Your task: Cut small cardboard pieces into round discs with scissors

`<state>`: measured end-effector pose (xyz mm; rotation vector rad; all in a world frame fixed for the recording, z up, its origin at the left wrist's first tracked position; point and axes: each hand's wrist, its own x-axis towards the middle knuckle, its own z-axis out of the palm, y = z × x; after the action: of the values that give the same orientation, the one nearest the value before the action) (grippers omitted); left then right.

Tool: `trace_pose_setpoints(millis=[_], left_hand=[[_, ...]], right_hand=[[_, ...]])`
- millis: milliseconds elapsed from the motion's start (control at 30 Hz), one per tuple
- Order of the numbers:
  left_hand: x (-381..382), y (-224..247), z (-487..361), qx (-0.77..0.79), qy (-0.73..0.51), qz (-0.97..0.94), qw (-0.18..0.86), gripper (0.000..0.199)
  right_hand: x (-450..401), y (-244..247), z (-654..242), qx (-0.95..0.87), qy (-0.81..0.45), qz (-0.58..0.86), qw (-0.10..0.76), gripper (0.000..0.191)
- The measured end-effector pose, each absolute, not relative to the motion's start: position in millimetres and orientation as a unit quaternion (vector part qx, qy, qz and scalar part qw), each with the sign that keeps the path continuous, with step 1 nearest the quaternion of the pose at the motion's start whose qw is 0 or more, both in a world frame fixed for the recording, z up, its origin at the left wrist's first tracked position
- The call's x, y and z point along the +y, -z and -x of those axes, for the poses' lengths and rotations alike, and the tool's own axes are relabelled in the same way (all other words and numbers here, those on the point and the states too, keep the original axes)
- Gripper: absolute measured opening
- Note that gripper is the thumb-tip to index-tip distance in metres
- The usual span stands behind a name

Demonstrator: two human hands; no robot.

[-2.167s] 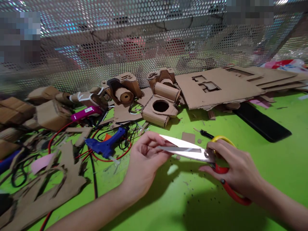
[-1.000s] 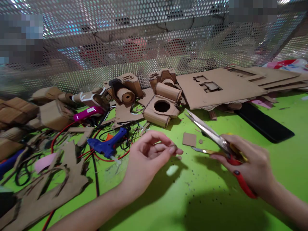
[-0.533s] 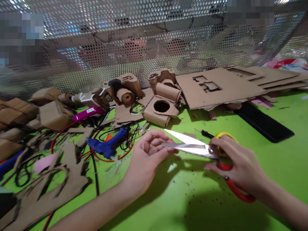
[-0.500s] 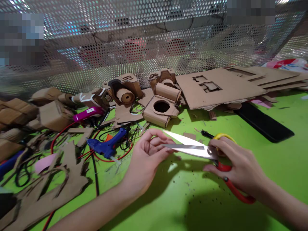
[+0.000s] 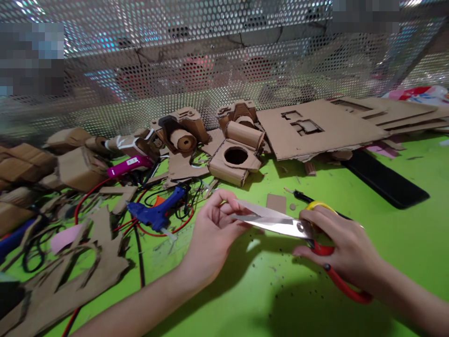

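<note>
"Scissors (image 5: 301,228) on my remote feed: place them, biggest things first."

"They are held in the air over the middle of a green surface (image 5: 414,243). Toward its far right corner lies a broad cardboard sheet (image 5: 343,131) with cut openings. Near the far edge, about midway along, sits a boxy cardboard body (image 5: 229,172) with a round hole."

"And the scissors themselves?"

"Blades parted, pointing toward the left edge; handles red and yellow. The right hand (image 5: 347,243) is wrapped around the handles. The left hand (image 5: 212,238) is curled at the blade tips, thumb and fingers close together; whether anything is pinched there, I cannot tell."

"How do I get a clean cut?"

"I judge this to be fine snipping. I'd want the left thumb and fingers out of the line between the blades, then short, slow closes near the tips. Any small piece is better turned by the left hand than chased with the scissors."

"And smallest?"

"Beyond the blades, on the surface, lie a square cardboard piece (image 5: 276,203) and, just beside it toward the right edge, a tiny disc (image 5: 292,207). I'd swing the scissors clear of both."
</note>
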<state>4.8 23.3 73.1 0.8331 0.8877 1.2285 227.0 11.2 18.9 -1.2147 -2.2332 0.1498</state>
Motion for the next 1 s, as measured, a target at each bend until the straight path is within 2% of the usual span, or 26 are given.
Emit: trace_pose_setpoints(millis=[400, 633, 833, 933, 1000], left_hand=[[22.7, -77.1, -5.7, 0.402, -0.536, -0.348, 0.656, 0.035], [21.5, -79.5, -1.4, 0.437, -0.499, -0.411, 0.626, 0.013], [24.1, -79.7, -2.4, 0.477, -0.492, -0.409, 0.603, 0.011], [24.3, -78.7, -3.1, 0.468, -0.5, -0.408, 0.604, 0.01], [24.1, -78.2, -3.0, 0.452, -0.503, -0.397, 0.621, 0.016]], right_hand=[[10.1, -21.8, -225.4, -0.849, -0.012, 0.427, 0.311, 0.039], [14.6, -29.3, -232.5, -0.797, -0.075, 0.483, 0.355, 0.03], [19.9, -41.8, -229.8, -0.789, -0.011, 0.506, 0.348, 0.042], [20.3, -37.8, -230.0, -0.803, -0.022, 0.484, 0.346, 0.036], [19.8, -33.0, -231.4, -0.812, -0.039, 0.47, 0.343, 0.03]])
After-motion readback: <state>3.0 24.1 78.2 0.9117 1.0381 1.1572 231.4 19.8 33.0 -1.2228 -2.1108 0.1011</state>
